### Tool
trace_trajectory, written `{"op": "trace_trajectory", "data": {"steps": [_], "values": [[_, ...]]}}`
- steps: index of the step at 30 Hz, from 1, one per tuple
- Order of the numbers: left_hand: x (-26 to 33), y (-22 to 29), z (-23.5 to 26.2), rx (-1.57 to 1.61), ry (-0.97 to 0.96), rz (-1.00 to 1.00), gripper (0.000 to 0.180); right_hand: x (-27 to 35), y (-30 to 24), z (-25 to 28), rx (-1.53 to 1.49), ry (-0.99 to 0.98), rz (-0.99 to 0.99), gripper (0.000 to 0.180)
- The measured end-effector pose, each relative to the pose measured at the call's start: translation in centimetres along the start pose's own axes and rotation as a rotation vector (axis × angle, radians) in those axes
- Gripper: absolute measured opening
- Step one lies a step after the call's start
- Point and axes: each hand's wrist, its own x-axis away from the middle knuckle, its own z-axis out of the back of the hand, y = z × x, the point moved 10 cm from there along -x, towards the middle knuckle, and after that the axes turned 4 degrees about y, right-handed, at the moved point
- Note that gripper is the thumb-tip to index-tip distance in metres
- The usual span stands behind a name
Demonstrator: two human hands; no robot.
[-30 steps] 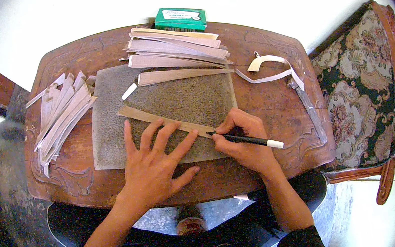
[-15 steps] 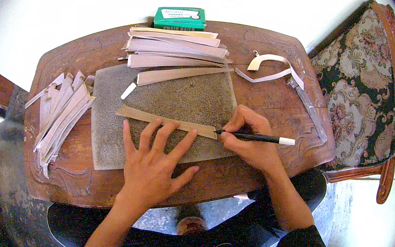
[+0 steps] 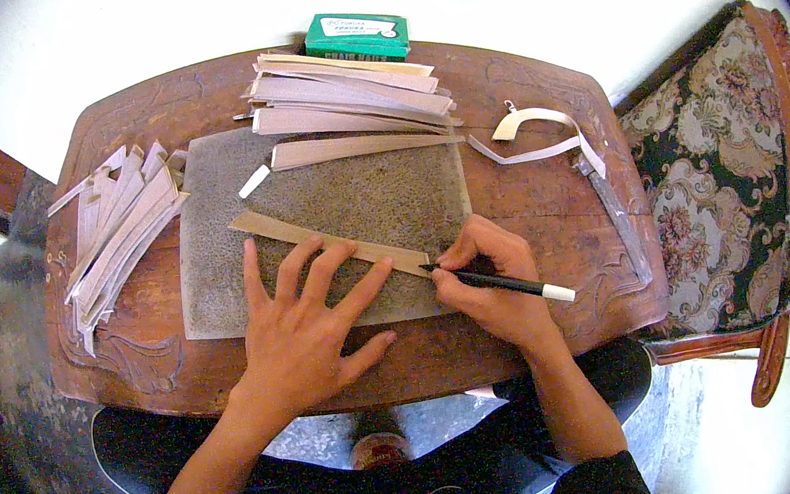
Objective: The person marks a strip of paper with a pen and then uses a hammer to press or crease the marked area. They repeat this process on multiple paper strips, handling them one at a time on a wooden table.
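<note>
A flat tan strip (image 3: 308,237) lies slantwise on a grey speckled mat (image 3: 220,292). My left hand (image 3: 308,310) rests spread over the mat, its fingertips pressing along the strip's near edge. My right hand (image 3: 493,279) pinches a black marker pen (image 3: 501,283) with a white end, and the pen's tip touches the strip's right end. A white pen cap (image 3: 255,181) lies at the mat's upper left, beside a separate strip (image 3: 351,146).
A stack of pale strips (image 3: 343,93) lies at the far side, before a green box (image 3: 356,38). More strips (image 3: 126,234) fan out at the left. A curled pale band (image 3: 543,150) and a grey bar (image 3: 619,225) lie at the right of the carved wooden table (image 3: 579,262). A flowered chair (image 3: 718,171) stands beyond.
The right hand and marker have shifted slightly left, with the tip now on the strip's end. The left hand stays in place on the strip.
</note>
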Motion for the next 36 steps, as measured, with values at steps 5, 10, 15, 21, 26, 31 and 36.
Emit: {"op": "trace_trajectory", "data": {"steps": [5, 10, 15, 21, 26, 31, 36], "values": [[0.0, -0.1, -0.1, -0.004, 0.002, -0.003, 0.069, 0.0, -0.1, 0.0, -0.007, 0.004, -0.003, 0.020], [0.1, 0.0, -0.1, -0.007, -0.001, -0.003, 0.069, -0.1, -0.2, 0.0, 0.012, -0.003, -0.009, 0.021], [0.1, 0.0, -0.2, -0.012, 0.000, -0.008, 0.069, -0.1, -0.1, -0.1, 0.019, -0.008, -0.013, 0.021], [0.1, -0.1, -0.3, -0.011, 0.002, -0.006, 0.069, 0.0, 0.0, -0.1, 0.007, -0.004, 0.000, 0.021], [0.2, -0.1, 0.0, -0.010, 0.017, -0.005, 0.062, 0.1, 0.7, -0.1, -0.071, -0.009, -0.043, 0.020], [0.2, -0.1, 0.0, -0.001, 0.012, -0.006, 0.063, -0.1, 1.9, 1.6, -0.255, 0.016, -0.279, 0.024], [0.1, -0.1, 0.9, 0.050, 0.038, -0.015, 0.062, -0.8, 1.7, 2.0, -0.058, -0.049, -0.402, 0.027]]}}
